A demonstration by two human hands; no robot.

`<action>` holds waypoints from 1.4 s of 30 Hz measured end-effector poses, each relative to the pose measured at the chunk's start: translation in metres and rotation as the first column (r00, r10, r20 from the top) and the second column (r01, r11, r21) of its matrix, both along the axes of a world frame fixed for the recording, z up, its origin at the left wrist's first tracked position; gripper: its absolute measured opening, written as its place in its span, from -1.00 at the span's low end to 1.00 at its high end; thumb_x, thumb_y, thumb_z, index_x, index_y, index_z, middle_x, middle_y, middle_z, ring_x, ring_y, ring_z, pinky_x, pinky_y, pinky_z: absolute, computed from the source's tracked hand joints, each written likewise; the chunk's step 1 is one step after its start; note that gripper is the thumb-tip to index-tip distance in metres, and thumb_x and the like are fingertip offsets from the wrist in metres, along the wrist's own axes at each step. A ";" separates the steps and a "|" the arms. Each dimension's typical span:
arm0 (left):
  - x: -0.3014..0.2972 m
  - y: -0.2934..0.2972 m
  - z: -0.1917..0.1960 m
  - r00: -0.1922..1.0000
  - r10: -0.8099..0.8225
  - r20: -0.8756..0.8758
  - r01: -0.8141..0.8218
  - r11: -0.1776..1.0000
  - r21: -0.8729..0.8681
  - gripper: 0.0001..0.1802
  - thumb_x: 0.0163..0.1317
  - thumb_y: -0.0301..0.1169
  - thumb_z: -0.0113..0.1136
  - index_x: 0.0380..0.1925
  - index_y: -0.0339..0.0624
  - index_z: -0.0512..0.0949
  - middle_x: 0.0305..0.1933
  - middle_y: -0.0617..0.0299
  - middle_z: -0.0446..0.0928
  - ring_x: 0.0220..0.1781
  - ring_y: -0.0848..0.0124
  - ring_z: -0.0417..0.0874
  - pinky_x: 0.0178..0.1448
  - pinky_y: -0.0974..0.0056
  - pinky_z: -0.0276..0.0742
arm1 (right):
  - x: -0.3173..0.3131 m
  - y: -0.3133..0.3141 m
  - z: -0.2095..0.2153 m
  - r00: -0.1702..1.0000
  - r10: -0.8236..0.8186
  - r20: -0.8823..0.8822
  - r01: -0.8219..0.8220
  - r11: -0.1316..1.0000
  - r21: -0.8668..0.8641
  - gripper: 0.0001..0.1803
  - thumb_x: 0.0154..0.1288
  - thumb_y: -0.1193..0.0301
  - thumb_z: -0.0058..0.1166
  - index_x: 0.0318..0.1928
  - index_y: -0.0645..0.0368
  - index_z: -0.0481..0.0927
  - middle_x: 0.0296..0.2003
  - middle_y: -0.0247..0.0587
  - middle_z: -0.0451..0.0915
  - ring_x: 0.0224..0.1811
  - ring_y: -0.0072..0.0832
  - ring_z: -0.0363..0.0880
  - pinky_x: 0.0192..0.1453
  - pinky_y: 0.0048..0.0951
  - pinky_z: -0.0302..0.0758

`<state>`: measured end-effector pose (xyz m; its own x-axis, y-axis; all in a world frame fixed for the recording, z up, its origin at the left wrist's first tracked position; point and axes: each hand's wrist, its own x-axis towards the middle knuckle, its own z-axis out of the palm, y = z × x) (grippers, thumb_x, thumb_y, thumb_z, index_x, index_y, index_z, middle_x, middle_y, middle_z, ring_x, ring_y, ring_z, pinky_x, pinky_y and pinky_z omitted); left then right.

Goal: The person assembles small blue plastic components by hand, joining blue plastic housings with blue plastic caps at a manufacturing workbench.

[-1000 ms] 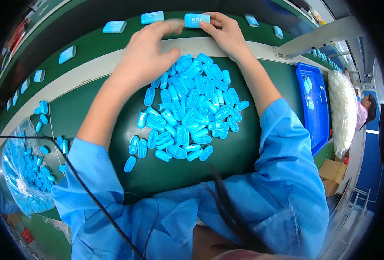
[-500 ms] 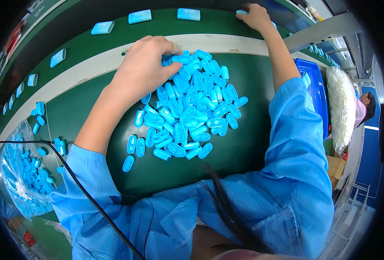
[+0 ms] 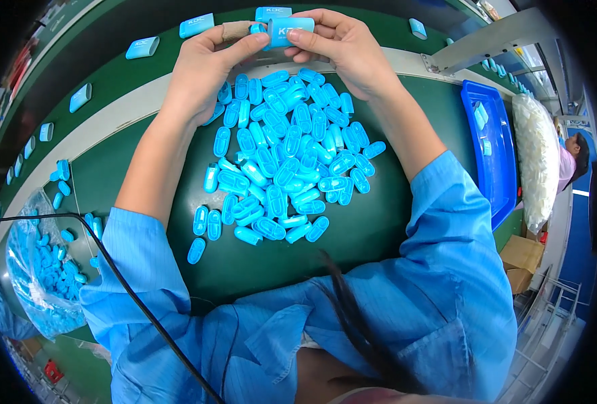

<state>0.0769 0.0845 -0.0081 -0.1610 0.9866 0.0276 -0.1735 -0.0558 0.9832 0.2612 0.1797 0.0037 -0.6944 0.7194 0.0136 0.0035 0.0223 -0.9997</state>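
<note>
My right hand (image 3: pixel 346 54) is closed on a light-blue flattened case (image 3: pixel 293 31) with white print, lying sideways between thumb and fingers. My left hand (image 3: pixel 207 64), a tan bandage round one finger, pinches a small blue oval cap (image 3: pixel 259 29) at the case's left end. Whether cap and case touch is hard to tell. Below both hands, a heap of glossy blue oval caps (image 3: pixel 288 138) lies on the dark green table (image 3: pixel 352 236). A few caps (image 3: pixel 197 250) sit apart at its lower left.
Beyond a pale rail (image 3: pixel 130 111), a green conveyor belt (image 3: pixel 113 74) carries spaced light-blue cases (image 3: pixel 142 48). At right stand a blue tray (image 3: pixel 504 195) and a stuffed white bag (image 3: pixel 536 161). A clear bag of blue caps (image 3: pixel 49 269) lies at left, crossed by a black cable (image 3: pixel 120 283).
My right hand has come back from the belt at far right with a case. The left hand has risen from the heap with a cap, and both meet above it. Cases on the belt have shifted left.
</note>
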 end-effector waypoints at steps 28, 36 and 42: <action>0.028 -0.017 0.001 0.687 0.294 -0.665 -0.063 0.935 0.349 -0.45 0.19 -0.40 0.20 0.15 -0.40 0.33 -0.27 -0.14 0.62 -0.23 0.08 0.70 -0.12 0.16 0.60 | -0.013 -0.028 -0.009 0.984 -0.151 -0.097 0.174 0.933 0.314 -0.62 0.22 0.55 0.16 0.04 0.40 0.46 -0.20 -0.08 0.62 -0.21 -0.49 0.63 -0.08 -0.50 0.61; 0.009 -0.007 0.000 0.510 0.251 -0.823 -0.072 0.965 0.250 -0.39 0.12 -0.38 0.22 0.16 -0.39 0.30 -0.12 -0.13 0.57 -0.09 0.01 0.62 0.04 0.08 0.51 | -0.013 0.007 -0.013 0.979 -0.182 0.093 0.125 0.893 0.433 -0.66 0.24 0.39 0.15 0.00 0.26 0.53 -0.22 -0.08 0.64 -0.17 -0.38 0.65 -0.07 -0.41 0.57; 0.008 -0.010 0.003 0.516 0.062 -0.855 0.020 0.996 0.085 -0.71 0.08 -0.24 0.28 -0.31 -0.23 0.67 -0.10 0.07 0.58 0.00 0.16 0.54 0.12 0.17 0.44 | -0.006 0.051 -0.029 0.889 -0.403 0.219 0.192 0.760 0.621 -0.69 0.21 0.44 0.13 -0.07 0.33 0.52 -0.40 -0.18 0.62 -0.38 -0.51 0.56 -0.25 -0.49 0.48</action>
